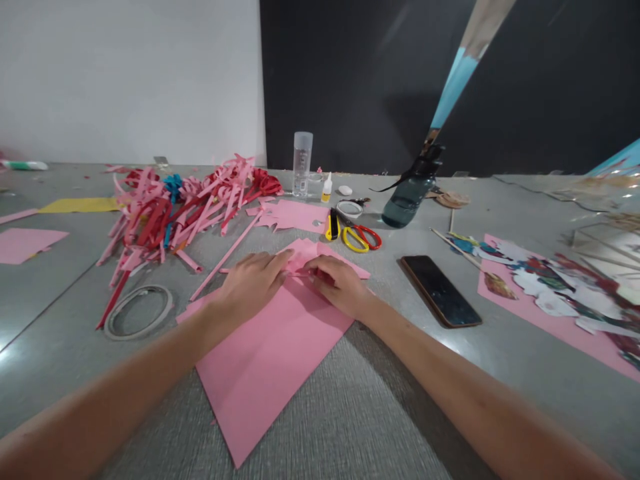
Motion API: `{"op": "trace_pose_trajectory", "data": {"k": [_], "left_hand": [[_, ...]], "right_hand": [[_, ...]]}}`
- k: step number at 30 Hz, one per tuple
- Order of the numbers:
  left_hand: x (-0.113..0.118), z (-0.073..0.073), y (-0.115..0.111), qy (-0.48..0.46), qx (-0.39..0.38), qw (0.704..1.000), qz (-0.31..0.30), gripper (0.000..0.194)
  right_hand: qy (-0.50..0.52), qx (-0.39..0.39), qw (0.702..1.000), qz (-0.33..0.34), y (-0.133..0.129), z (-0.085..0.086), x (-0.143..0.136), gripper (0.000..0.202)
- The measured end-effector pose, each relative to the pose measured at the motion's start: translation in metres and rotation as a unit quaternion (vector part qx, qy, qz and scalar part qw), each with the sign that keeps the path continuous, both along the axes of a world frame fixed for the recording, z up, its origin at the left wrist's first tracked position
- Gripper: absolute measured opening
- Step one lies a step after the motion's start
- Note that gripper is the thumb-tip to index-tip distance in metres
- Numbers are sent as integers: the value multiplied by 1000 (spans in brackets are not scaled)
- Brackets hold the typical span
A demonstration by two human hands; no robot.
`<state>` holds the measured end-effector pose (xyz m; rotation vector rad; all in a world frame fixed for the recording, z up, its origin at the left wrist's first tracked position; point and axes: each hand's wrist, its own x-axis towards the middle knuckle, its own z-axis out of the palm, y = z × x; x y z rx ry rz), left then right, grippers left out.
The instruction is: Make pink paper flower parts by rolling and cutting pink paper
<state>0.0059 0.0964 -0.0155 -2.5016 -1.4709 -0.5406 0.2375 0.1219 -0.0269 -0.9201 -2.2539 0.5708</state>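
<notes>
A sheet of pink paper [273, 353] lies on the table in front of me, one corner toward me. Its far part is curled up and creased. My left hand [256, 277] presses on the curled part, fingers bent over it. On the other side, my right hand [337, 283] has thumb and fingers closed on the same fold. A thin pink stick-like end pokes out left of my left hand; whether it is rolled paper I cannot tell. Just beyond the hands lie a pink paper scrap [295, 215], scissors [361, 238] and a yellow-and-black cutter [333, 225].
A heap of pink and red paper strips [165, 220] and a tape roll [139, 312] lie left. Behind stand a clear bottle [302, 163], small glue bottle [327, 189] and dark bottle [407, 197]. At right are a phone [440, 291] and paper cutouts [550, 293].
</notes>
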Motion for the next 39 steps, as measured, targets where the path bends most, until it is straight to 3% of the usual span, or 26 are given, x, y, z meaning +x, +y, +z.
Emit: {"op": "trace_pose_trajectory", "data": {"k": [4, 9, 13, 20, 26, 31, 39], "left_hand": [[-2, -2, 3, -18, -11, 1000, -15, 32], [-3, -3, 3, -29, -27, 999, -9, 32], [-3, -2, 3, -26, -21, 999, 5, 33], [-3, -3, 2, 1, 5, 1000, -14, 31], [-2, -2, 1, 38, 12, 998, -42, 30], [-1, -2, 0, 55, 16, 998, -40, 28], [-1, -3, 1, 79, 16, 995, -51, 26]], "right_hand": [[46, -24, 999, -12, 1, 0, 1, 25], [120, -86, 989, -22, 4, 1, 1, 19], [129, -98, 986, -35, 2, 1, 1, 26], [66, -9, 998, 16, -11, 2, -3, 31], [52, 24, 998, -9, -14, 3, -3, 30], [28, 66, 997, -37, -13, 4, -3, 18], [-47, 114, 992, 4, -13, 8, -7, 16]]}}
